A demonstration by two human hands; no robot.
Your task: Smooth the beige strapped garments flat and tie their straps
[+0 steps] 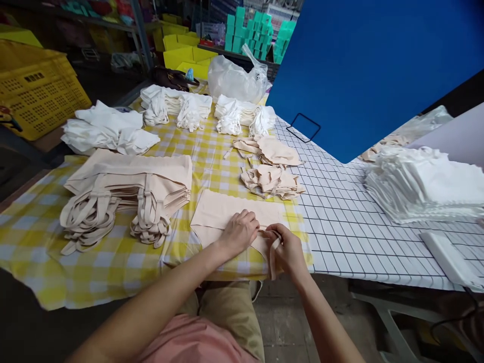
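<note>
A flat beige cloth bag [223, 212] lies on the yellow checked tablecloth [113, 262] near the front edge. My left hand [239, 233] presses down on the bag's near side, fingers curled. My right hand [287, 249] pinches the bag's beige strap [273, 254], which hangs over the table edge. The two hands almost touch.
A stack of folded beige bags [128, 189] lies to the left, loose beige pieces [270, 166] behind, white cloth piles [109, 132] further back. A white stack [423, 184] sits right on the grid cloth [340, 222]. Yellow crate [38, 88] at far left.
</note>
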